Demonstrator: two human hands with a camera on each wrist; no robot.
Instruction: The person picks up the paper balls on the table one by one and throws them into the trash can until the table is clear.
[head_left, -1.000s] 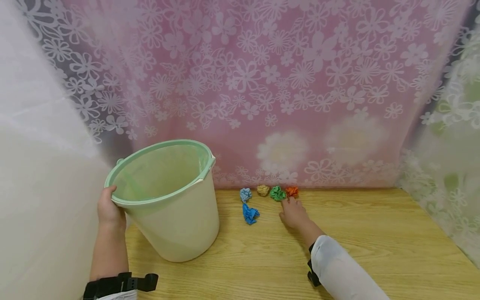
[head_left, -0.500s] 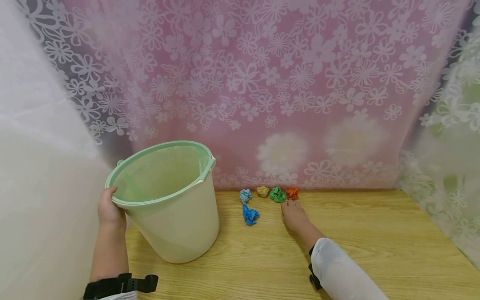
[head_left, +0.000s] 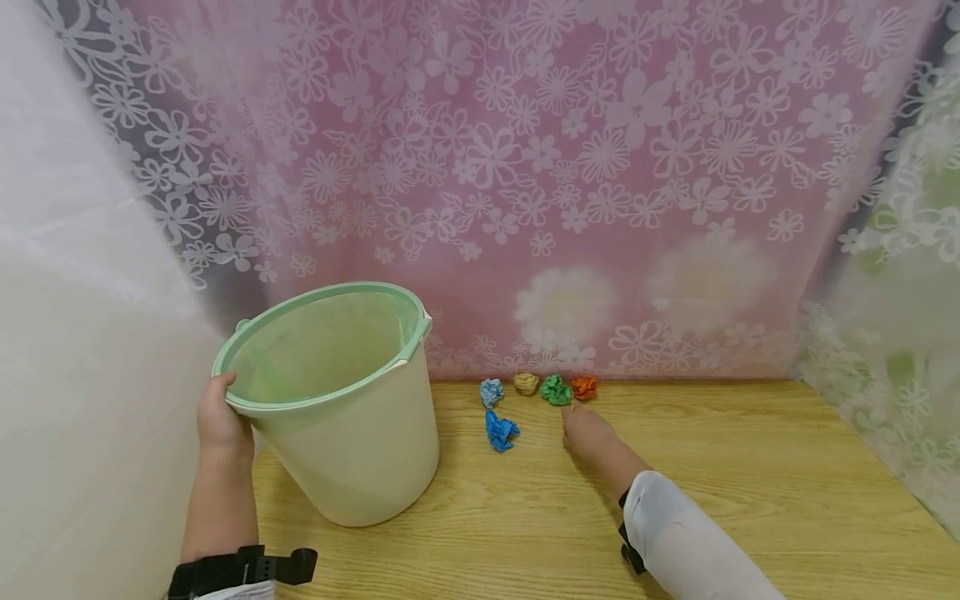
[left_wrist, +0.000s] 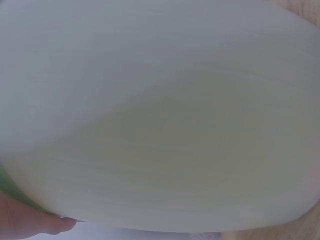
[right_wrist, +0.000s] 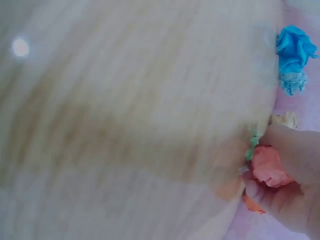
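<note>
My left hand (head_left: 222, 417) grips the green rim of a pale cream bucket (head_left: 367, 454), thumb over the edge. The bucket is tilted on the table, its wall filling the left wrist view. With curled fingers, my right hand (head_left: 590, 435) pinches a coral-pink crumpled paper ball (right_wrist: 270, 166), which shows in the right wrist view but is hidden in the head view. Just beyond those fingers lie a green paper ball (head_left: 556, 390) and an orange one (head_left: 584, 387). Left of them are a tan ball (head_left: 527, 383), a light blue ball (head_left: 491, 392) and a brighter blue crumpled paper (head_left: 500, 431).
The wooden table (head_left: 480, 533) ends at the back against a pink curtain (head_left: 465, 167) with white flowers. White sheeting (head_left: 90, 375) hangs on the left, and a green-and-white floral curtain (head_left: 892, 358) on the right.
The right hand's fingers have curled in and drawn slightly back from the green and orange paper balls. The left hand and the bucket have hardly moved.
</note>
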